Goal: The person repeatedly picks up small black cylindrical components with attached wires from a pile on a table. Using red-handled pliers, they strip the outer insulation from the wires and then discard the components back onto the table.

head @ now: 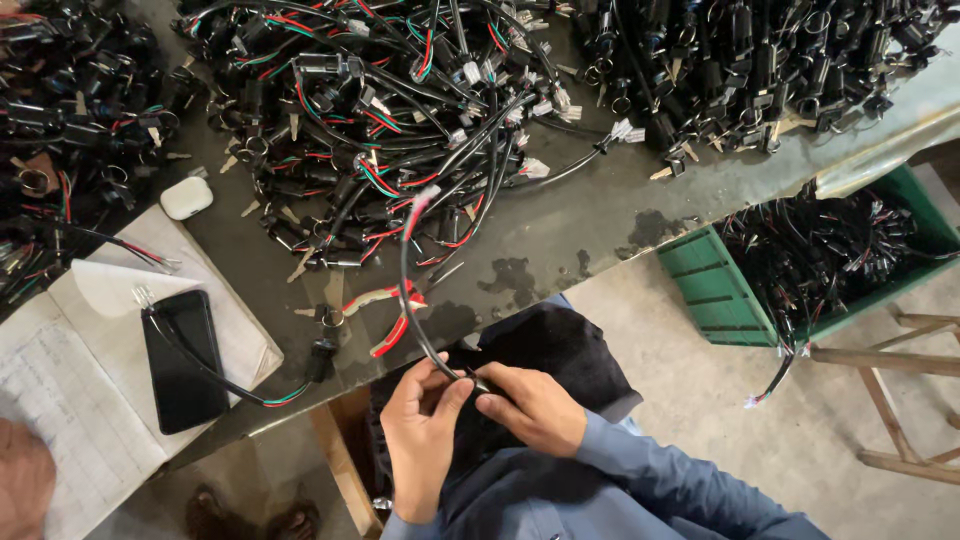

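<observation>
Wire heaps (400, 130) crowd the table (560, 235); its near edge lies bare.

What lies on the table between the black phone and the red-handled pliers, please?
In the head view, a black connector on a cable lies between the phone and the pliers, with a small key just above it.
</observation>
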